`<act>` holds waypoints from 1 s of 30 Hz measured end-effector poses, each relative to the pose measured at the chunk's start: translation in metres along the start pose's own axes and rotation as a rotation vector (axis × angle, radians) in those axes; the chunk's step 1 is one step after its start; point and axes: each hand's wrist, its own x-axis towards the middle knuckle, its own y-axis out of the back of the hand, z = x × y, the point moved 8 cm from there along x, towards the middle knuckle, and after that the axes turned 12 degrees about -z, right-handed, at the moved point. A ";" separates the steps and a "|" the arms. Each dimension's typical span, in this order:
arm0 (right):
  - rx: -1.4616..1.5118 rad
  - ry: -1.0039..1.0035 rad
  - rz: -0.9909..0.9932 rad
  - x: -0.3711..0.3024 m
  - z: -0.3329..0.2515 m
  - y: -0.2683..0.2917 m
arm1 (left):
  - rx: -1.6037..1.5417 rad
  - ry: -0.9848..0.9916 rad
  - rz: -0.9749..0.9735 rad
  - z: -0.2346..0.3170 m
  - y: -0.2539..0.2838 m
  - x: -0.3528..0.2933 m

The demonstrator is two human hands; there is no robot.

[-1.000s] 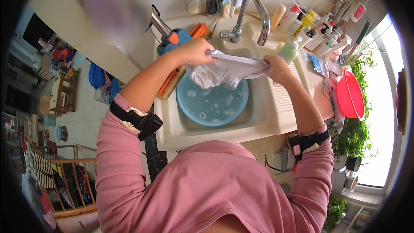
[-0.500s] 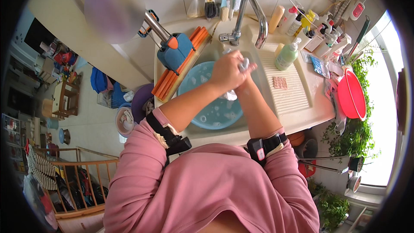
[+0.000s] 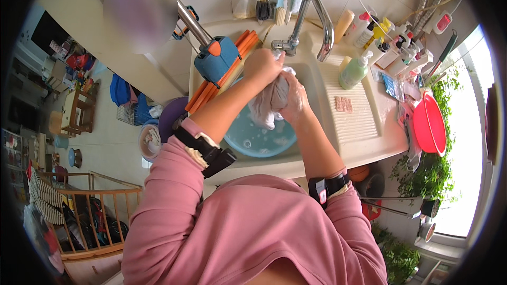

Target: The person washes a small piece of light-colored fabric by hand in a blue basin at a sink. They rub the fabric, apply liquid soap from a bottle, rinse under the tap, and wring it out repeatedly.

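Observation:
Both my hands grip a wet, greyish-white cloth (image 3: 270,100) above a light blue basin (image 3: 264,154) of soapy water. My left hand (image 3: 262,66) is closed round the cloth's upper part, near the tap base. Lower and to the right, my right hand (image 3: 296,99) has its fingers wrapped round the cloth, with suds on its back. The bunched cloth hangs down between them toward the water. The basin stands inside a pale sink (image 3: 319,126); part of the basin is hidden behind my left forearm and the cloth.
A chrome tap (image 3: 326,31) arches over the sink's back. On the left rim rests a blue-and-orange mop head (image 3: 217,59). A green pump bottle (image 3: 354,71) and a pink soap rest (image 3: 344,105) sit on the ribbed drainboard (image 3: 359,126). Several bottles and a red basin (image 3: 429,124) stand farther right.
The cloth, earlier mostly hidden in my clasped hands, now hangs loosely bunched and more visible. My left hand has shifted up and left; my right hand now shows its back.

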 end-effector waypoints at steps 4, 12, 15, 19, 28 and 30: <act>-0.127 -0.018 -0.173 -0.004 -0.012 -0.007 | -0.312 -0.096 -0.402 -0.001 -0.016 -0.003; -0.603 0.097 -0.473 -0.019 -0.023 -0.007 | -0.459 -0.377 -0.565 0.034 -0.010 -0.008; -0.788 0.116 -0.286 -0.013 -0.024 -0.002 | -0.470 -0.310 -0.516 0.031 -0.001 0.006; -0.414 0.089 -0.074 -0.012 -0.023 0.010 | -0.266 -0.378 -0.358 0.028 0.028 -0.003; -0.052 0.070 0.044 -0.017 -0.043 0.021 | -0.109 -0.292 -0.864 -0.057 0.013 -0.031; -0.051 0.071 0.046 -0.015 -0.042 0.021 | -0.254 -0.097 -0.702 -0.062 0.024 -0.026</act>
